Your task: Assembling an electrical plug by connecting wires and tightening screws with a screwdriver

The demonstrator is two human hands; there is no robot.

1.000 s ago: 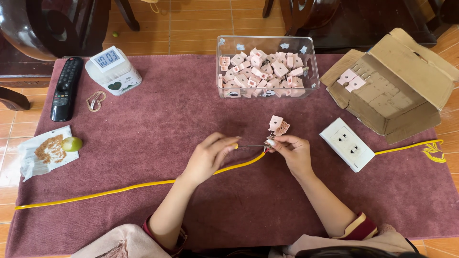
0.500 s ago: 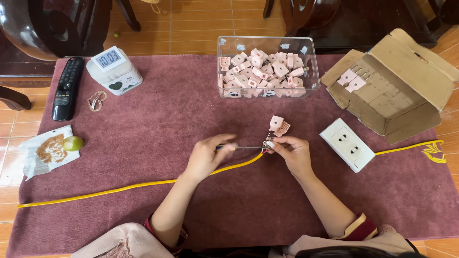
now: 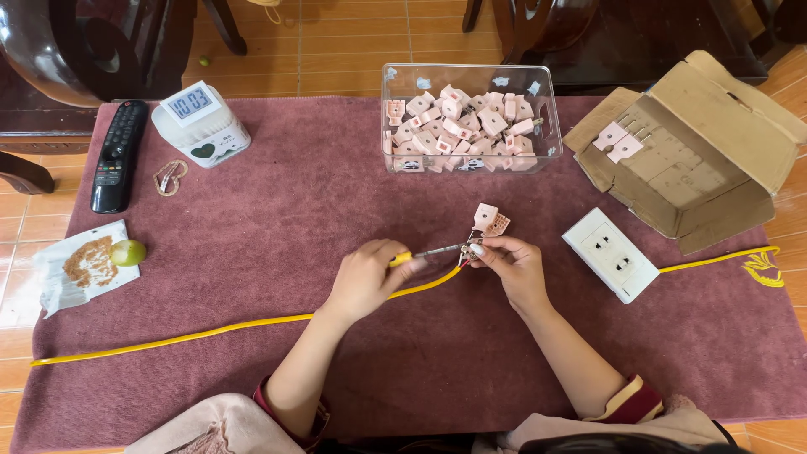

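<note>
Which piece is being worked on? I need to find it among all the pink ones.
On the maroon mat, below the clear bin, the right hand pinches one pink plug piece. It alone lies outside bin and box, at the screwdriver tip.

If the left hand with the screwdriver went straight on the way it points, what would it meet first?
Probably the small plug part pinched by the right hand; the screwdriver in the left hand already aims there.

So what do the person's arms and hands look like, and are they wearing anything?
Both forearms are bare. The left hand and the right hand wear no gloves, and no rings or watch show. Dark red sleeves are pushed up near the elbows; the right sleeve has a cream and tan band at its cuff. The fingernails look pale.
</note>
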